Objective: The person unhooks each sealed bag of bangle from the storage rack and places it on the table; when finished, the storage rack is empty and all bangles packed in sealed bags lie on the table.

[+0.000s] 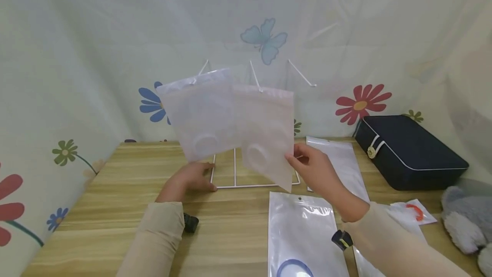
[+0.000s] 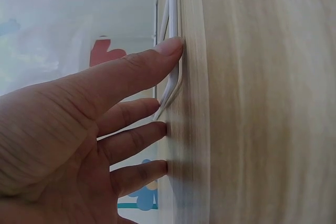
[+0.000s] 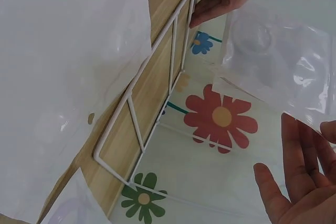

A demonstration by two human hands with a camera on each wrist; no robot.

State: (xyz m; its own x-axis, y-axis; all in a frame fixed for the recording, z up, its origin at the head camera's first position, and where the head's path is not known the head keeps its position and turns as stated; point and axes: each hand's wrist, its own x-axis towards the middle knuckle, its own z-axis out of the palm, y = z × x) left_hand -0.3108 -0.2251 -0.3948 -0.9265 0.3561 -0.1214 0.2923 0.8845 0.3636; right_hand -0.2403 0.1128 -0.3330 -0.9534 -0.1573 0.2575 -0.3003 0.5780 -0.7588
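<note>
In the head view, two whitish zip pouches hang from a white wire rack: a left pouch (image 1: 200,114) tilted on one hook, a right pouch (image 1: 265,131) on the middle hook. Each shows a round shape near its bottom. My right hand (image 1: 313,168) pinches the right pouch's lower right edge; in the right wrist view, fingertips (image 3: 289,121) meet the pouch's edge. By the front left corner of the rack's base (image 1: 246,186) is my left hand (image 1: 192,175). In the left wrist view, its thumb (image 2: 168,48) rests on the wire, with the other fingers extended near the tabletop.
A third hook (image 1: 303,74) sticks out to the right. On the wooden table (image 1: 96,208) lie a silvery pouch with a blue ring (image 1: 303,221), another pouch (image 1: 342,157) and a small packet with something orange-red (image 1: 423,213). A black case (image 1: 411,148) and a grey plush toy (image 1: 469,217) are at right.
</note>
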